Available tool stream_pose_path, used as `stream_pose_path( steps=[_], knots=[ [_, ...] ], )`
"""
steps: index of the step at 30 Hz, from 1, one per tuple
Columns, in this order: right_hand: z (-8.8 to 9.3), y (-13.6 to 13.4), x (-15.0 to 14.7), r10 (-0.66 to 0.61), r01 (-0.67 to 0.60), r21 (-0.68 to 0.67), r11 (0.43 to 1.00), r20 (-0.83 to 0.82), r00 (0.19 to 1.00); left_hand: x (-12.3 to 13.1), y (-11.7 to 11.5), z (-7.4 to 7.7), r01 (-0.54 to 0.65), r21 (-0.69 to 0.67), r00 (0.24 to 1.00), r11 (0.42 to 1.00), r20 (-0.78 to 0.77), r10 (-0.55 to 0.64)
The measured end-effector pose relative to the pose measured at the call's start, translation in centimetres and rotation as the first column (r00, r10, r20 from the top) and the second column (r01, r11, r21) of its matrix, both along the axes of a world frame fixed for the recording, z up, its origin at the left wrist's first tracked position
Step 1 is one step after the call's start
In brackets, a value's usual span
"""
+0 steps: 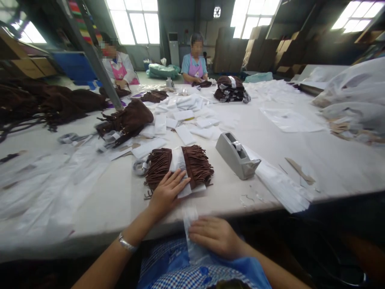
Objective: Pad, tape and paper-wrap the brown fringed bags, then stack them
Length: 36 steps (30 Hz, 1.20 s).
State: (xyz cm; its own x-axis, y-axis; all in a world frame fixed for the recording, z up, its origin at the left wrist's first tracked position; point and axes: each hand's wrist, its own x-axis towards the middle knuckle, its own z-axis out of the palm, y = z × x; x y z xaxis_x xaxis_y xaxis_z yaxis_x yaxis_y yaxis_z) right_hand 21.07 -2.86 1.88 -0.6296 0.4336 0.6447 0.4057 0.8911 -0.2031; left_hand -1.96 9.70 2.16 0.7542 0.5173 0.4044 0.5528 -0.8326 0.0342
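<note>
1 fringed bundle (189,162); left hand (168,190) atop

Two people (186,63) in pink aprons (118,70)
Behind them, bright windows (143,27) line a dark wall (177,17); cardboard boxes (225,49) stand stacked toward the right.

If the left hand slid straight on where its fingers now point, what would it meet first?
Likely the right part of the dark-brown, suede-like fringed bundle, beyond the flat white band under the left hand; exact depth is unclear.
</note>
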Motion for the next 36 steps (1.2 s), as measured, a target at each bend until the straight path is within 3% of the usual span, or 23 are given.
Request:
stream_pose_path(
  steps=[7,16,22,31,36],
  knots=[
    [0.6,-0.6,-0.8,0.013,-0.013,0.020,1.000,-0.014,1.000,0.4,-0.3,-0.1,-0.023,0.101,0.997,0.995,0.076,0.015],
    [3.0,-0.4,-0.7,0.025,-0.030,-0.040,0.999,-0.103,0.994,0.3,-0.4,-0.5,-0.042,0.058,0.990,0.997,0.139,0.034],
    [3.8,-0.7,-0.5,0.083,-0.086,-0.081,0.993,-0.044,0.996,0.5,-0.5,0.0,-0.095,0.010,0.984,0.995,0.151,0.092],
    [5.6,-0.6,0.0,0.081,-0.088,-0.134,0.987,-0.055,0.995,-0.2,-1.2,-0.6,0.016,-0.045,0.963,0.999,0.270,-0.004],
    [7.7,2.0,0.3,0.030,-0.050,-0.158,0.986,-0.123,0.992,-0.4,-2.5,-0.2,0.037,-0.082,0.966,0.996,0.260,-0.014]
  ],
)
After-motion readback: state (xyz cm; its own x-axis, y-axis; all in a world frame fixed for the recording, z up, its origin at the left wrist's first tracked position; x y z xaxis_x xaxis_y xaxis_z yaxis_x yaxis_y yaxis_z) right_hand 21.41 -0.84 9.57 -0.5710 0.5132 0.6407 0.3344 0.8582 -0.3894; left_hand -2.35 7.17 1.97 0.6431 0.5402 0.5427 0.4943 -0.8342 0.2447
